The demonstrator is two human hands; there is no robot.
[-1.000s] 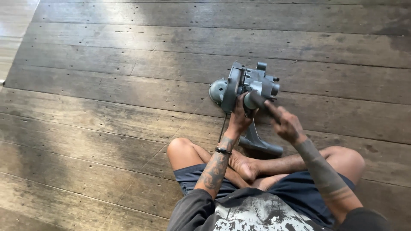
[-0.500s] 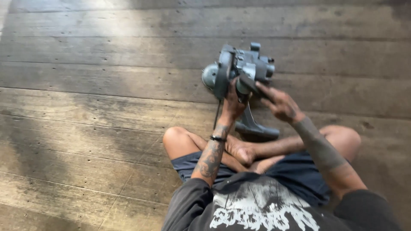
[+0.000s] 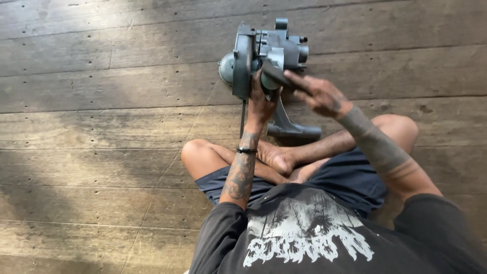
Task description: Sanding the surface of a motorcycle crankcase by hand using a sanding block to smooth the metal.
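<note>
A floor of wide, weathered wooden planks [image 3: 101, 127] was seen across the whole view, streaked with patches of light. A person was seated cross-legged on it, bare feet tucked together between the knees, in dark shorts [image 3: 350, 177] and a black shirt with a pale print [image 3: 309, 238].

A grey metal machine part [image 3: 264, 58], made up of a round housing on one side and a blocky cast body with ports on the other, was held up above the floor, in front of the knees. A dark angled bracket [image 3: 289, 124] was seen below it, its foot resting on the planks just beyond the feet; whether it was joined to the part could not be told.

The left hand [image 3: 261, 104] was closed around the underside of the part, fingers wrapped on it. The right hand [image 3: 317, 94] was laid against a dark cylindrical piece at the part's near side, fingers extended along it; whether they were closed around it could not be told. A dark band [image 3: 246, 150] was worn on the left wrist.
</note>
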